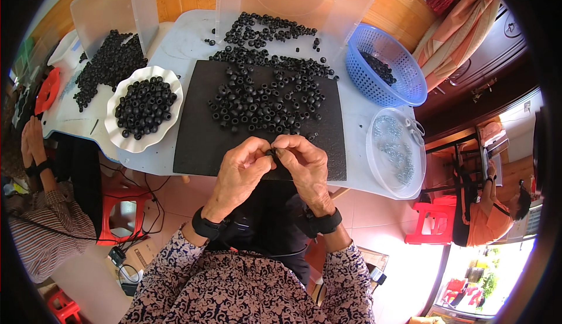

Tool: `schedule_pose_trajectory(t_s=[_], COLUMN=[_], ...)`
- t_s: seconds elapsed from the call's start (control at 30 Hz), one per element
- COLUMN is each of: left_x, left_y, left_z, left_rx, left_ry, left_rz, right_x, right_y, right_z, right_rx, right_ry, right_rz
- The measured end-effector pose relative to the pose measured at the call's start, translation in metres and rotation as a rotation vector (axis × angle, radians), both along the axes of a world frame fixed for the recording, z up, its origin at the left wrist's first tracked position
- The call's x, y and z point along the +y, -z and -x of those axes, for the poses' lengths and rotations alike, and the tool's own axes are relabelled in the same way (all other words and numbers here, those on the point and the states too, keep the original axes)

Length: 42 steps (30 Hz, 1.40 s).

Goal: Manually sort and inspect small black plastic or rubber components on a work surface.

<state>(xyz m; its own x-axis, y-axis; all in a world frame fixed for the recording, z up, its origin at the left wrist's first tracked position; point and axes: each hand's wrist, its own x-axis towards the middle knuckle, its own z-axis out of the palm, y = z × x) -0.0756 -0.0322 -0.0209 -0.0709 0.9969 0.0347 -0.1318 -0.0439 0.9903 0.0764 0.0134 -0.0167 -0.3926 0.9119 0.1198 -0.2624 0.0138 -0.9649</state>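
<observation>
In front of my chest, over the near edge of a black mat [196, 139], my left hand [239, 169] and my right hand [305, 169] meet fingertip to fingertip. Both are closed in a pinch on a small black bead [271, 153], mostly covered by the fingers. Just beyond them, many loose black beads [263, 110] with wide holes lie scattered on the mat and spread onto the table behind it. To the left of the mat stands a white scalloped dish [111, 120] heaped with similar beads.
A blue perforated basket [381, 93] holding some beads stands at the back right. Nearer is a round clear tray [374, 166] with tiny clear pieces, scissors [417, 129] at its rim. Clear bins [228, 8] lie at the back. Co-workers sit left and right, near red stools [433, 221].
</observation>
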Motion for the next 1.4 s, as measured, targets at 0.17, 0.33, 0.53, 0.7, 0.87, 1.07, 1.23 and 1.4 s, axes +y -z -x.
schedule_pose_trajectory(t_s=[0.17, 0.33, 0.53, 0.7, 0.87, 1.07, 1.23, 1.4], left_x=[0.001, 0.0015, 0.0013, 0.002, 0.0002, 0.0005, 0.0007, 0.0016], left_y=[-0.0028, -0.0001, -0.0016, -0.0014, -0.0005, -0.0036, 0.0037, 0.0035], left_z=[0.0038, 0.005, 0.0035, 0.0, -0.0002, -0.0011, -0.0013, -0.0009], left_rx=[-0.045, -0.129, -0.072, -0.049, -0.016, -0.029, -0.035, -0.01], left_ry=[0.047, 0.09, 0.087, 0.057, 0.033, 0.031, 0.021, 0.011], left_rz=[0.008, 0.045, 0.051, 0.019, 0.019, 0.042, 0.021, 0.012], right_x=[-0.0007, 0.0004, 0.0007, -0.0014, -0.0001, 0.0027, 0.001, 0.0022], right_y=[0.0026, 0.0027, 0.0042, 0.0028, 0.0028, 0.0053, 0.0077, 0.01], right_z=[-0.0005, -0.001, -0.0031, -0.0009, -0.0022, -0.0036, -0.0033, -0.002], right_rx=[0.028, -0.059, -0.019, 0.069, 0.002, 0.008, -0.042, -0.089], right_ry=[-0.007, 0.029, 0.022, 0.01, 0.024, -0.007, 0.017, 0.049], right_rz=[-0.027, -0.13, -0.116, 0.003, -0.099, -0.092, -0.102, -0.239])
